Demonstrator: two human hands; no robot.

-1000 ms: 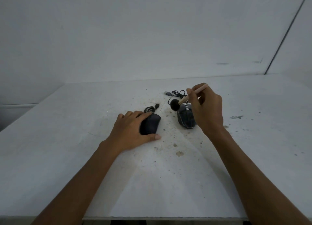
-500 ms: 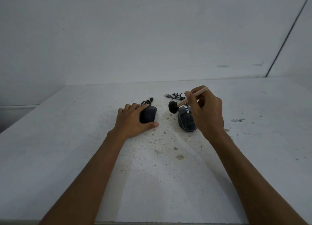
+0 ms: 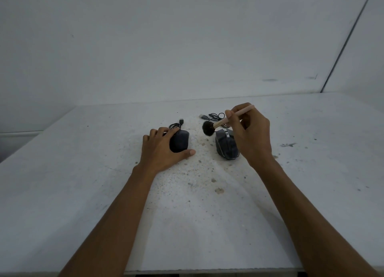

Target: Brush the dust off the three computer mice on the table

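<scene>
Two dark corded mice lie on the white table. My left hand holds the plain black mouse from its left side, fingers curled over it and thumb along its near edge. Its coiled cable and USB plug lie just behind. My right hand pinches the wooden handle of a small brush, whose dark bristles hang above the table between the two mice. The angular gaming mouse sits below that hand, partly hidden by it. A third mouse is not in view.
Dust and crumbs are scattered on the table in front of and between the mice. The gaming mouse's cable and plug lie behind it. A white wall rises at the table's far edge; the near edge runs along the bottom.
My left hand slid the black mouse away from me toward the back of the table, then held still. The brush stayed between the mice, hardly moving.
</scene>
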